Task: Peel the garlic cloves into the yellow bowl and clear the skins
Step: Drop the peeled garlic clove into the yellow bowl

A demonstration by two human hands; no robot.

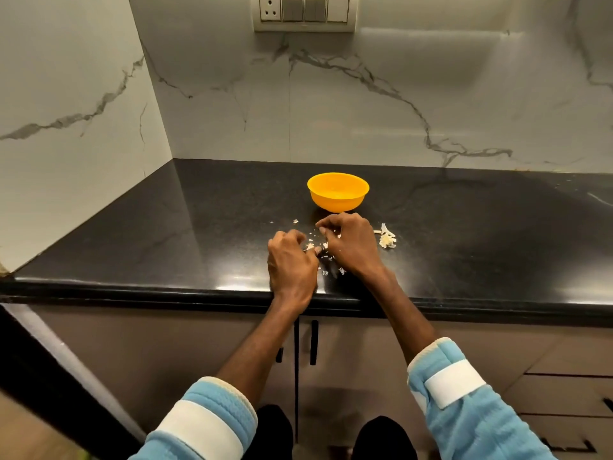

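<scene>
The left hand [292, 260] pinches a small pale piece [310, 248]; whether it is clove or skin cannot be told. The right hand [348, 245] curls over loose skin scraps [341, 270], its grip hidden. The yellow bowl [337, 191] stands just behind on the tabletop [464, 227], with a skin pile [387, 238] beside the right hand. Risk: a careless sweep may push light scraps off the front edge or into the bowl.
</scene>
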